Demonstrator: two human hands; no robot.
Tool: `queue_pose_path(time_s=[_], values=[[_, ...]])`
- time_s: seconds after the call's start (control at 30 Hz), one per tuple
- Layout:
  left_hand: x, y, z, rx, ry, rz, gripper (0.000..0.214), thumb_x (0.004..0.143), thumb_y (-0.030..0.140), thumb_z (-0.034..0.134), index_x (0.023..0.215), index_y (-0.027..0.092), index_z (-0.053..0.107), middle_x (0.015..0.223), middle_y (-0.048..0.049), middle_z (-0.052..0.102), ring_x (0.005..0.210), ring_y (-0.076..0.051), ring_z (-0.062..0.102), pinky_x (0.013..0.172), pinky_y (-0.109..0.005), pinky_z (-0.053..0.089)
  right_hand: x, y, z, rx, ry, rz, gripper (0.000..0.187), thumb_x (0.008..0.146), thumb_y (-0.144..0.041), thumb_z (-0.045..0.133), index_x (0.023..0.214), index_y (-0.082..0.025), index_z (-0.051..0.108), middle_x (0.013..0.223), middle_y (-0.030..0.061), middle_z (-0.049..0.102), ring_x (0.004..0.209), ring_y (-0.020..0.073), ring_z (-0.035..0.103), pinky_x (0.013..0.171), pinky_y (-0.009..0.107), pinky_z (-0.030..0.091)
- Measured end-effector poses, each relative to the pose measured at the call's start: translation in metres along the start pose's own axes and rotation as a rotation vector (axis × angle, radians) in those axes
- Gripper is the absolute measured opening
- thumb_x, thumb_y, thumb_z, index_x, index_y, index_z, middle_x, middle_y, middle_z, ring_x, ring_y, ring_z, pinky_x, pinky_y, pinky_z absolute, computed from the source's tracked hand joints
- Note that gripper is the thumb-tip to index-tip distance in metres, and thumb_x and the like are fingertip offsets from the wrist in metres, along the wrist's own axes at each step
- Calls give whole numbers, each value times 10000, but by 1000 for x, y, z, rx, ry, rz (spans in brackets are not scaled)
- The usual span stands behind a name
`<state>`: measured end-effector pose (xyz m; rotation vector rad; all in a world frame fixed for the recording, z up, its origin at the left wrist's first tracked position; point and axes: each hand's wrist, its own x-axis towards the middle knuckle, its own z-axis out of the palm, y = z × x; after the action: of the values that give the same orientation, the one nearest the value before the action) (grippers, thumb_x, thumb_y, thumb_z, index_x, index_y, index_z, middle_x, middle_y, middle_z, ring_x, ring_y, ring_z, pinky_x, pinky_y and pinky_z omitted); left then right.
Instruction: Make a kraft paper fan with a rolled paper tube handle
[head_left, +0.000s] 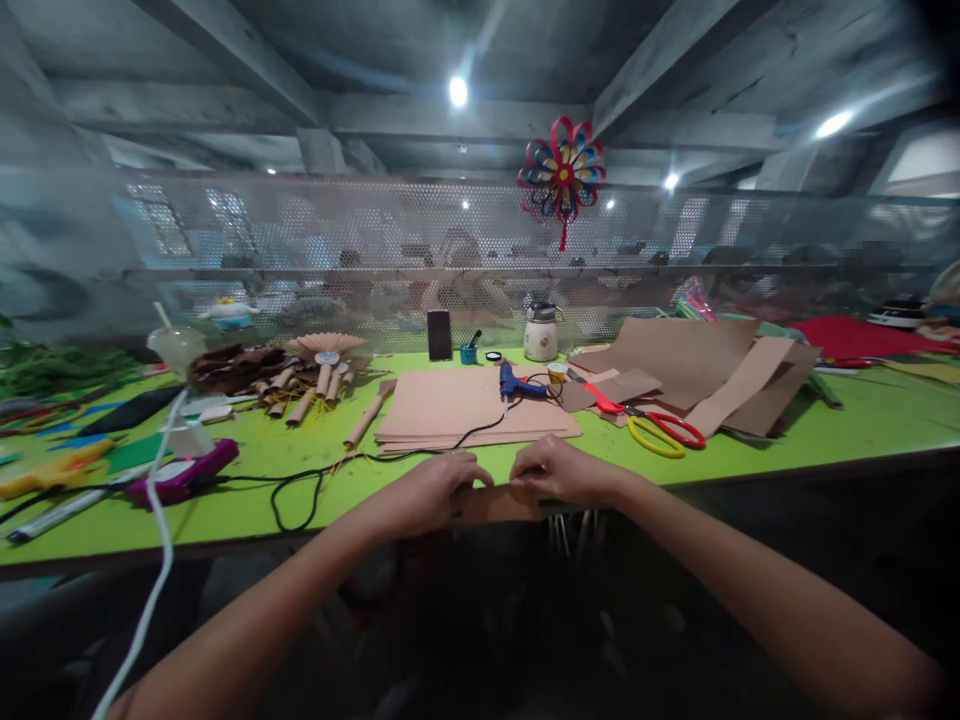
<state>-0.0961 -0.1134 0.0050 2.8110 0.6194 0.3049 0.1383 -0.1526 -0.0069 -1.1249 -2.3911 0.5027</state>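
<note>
Green table open at right; cardboard stack, cable and scissors crowd ahead.

Two bare arms of one person fill the lower part of the view. The left forearm is uncovered from the wrist to the picture's edge, slim at the wrist and broader toward the elbow. The right forearm looks the same, smooth and uncovered along its whole visible length. The left hand and the right hand are bare, their backs and knuckles showing. The fingers are slender; nails are too small to make out. Both arms sit in dim light and blur toward the corners.
</note>
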Motion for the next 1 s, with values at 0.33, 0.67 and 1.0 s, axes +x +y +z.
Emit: queue_pose_path(time_s=[0.33,0.67,1.0], values=[[12,-17,13,313,273,131,241,921,175,399,792,155,602,803,-68,534,799,-186,454,707,-297,376,7,3,8,-579,221,-226,169,867,-103,495,816,-146,650,823,84,593,853,203,458,771,338,341],[-1,-13,52,249,238,43,272,931,187,389,763,162,602,775,-53,507,755,-172,450,685,-290,365,-17,18,54,-437,237,-172,184,893,-92,456,802,-151,604,785,58,525,786,178,424,653,283,324],[17,-19,46,-132,123,-106,165,875,241,519,820,167,656,799,-33,587,735,-134,538,648,-226,376,-7,23,34,-60,114,-41,146,842,-77,541,841,-137,675,769,42,612,723,126,537,650,213,374]])
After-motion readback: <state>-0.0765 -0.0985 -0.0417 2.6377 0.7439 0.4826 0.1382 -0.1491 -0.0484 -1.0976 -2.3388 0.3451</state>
